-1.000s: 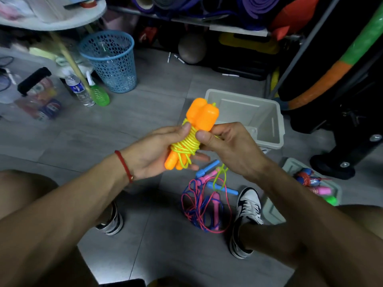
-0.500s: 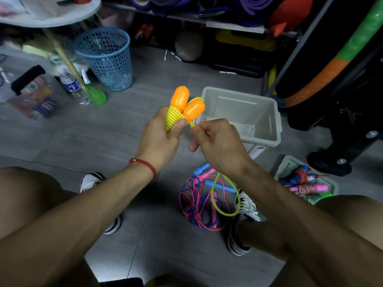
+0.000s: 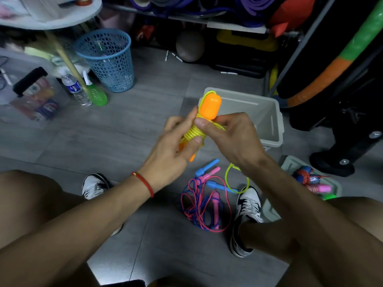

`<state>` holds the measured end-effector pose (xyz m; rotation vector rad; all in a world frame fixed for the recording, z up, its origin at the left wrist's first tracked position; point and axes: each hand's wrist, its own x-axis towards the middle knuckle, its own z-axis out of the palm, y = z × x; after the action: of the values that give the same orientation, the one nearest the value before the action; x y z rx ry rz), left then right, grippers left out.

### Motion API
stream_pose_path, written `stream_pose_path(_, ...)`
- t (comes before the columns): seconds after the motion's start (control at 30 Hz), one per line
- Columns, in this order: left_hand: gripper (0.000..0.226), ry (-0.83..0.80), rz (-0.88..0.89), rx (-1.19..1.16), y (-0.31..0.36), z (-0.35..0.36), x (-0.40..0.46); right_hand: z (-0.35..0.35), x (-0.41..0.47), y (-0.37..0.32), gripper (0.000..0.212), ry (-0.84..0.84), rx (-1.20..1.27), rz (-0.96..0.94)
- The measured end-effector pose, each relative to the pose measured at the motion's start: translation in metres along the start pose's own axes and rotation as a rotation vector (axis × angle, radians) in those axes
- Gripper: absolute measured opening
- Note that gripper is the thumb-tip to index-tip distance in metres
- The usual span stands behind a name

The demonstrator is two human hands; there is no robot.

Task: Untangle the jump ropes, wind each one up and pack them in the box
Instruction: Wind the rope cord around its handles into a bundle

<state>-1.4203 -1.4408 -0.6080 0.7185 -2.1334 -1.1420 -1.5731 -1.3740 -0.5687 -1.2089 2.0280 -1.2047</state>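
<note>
Both hands grasp one bundle: the left hand wraps round the coiled yellow cord on the orange handles, while the right hand pinches the cord just under the handle tops. The bundle's long axis tilts up and away. A loose yellow tail hangs below the right wrist, so winding looks unfinished. Just beyond the right hand sits the grey box, nearer that hand. Below both hands lie the tangled pink and blue ropes.
</note>
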Motion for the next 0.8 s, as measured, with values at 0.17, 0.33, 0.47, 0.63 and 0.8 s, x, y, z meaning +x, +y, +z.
stream_pose_path(0.17,0.05,-0.176,-0.414,-0.648,0.014,-0.023,0.014,-0.008,0.002,-0.007,0.024,-0.202,0.296,-0.113)
stream_pose_path(0.33,0.033,-0.103,-0.368,-0.472,0.012,-0.022,0.017,0.005,0.004,0.0,0.044,-0.135,0.172,-0.089)
stream_pose_path(0.47,0.016,0.122,-0.434,-0.33,0.0,-0.013,0.024,0.018,0.01,0.005,0.038,-0.15,0.041,0.023)
stream_pose_path(0.63,0.003,0.177,-0.51,-0.331,-0.009,-0.018,0.026,0.02,0.007,-0.001,0.029,-0.285,-0.099,0.074)
stream_pose_path(0.8,0.032,0.204,-0.43,0.037,-0.023,-0.022,0.028,0.019,-0.001,-0.012,0.031,-0.175,-0.071,0.065)
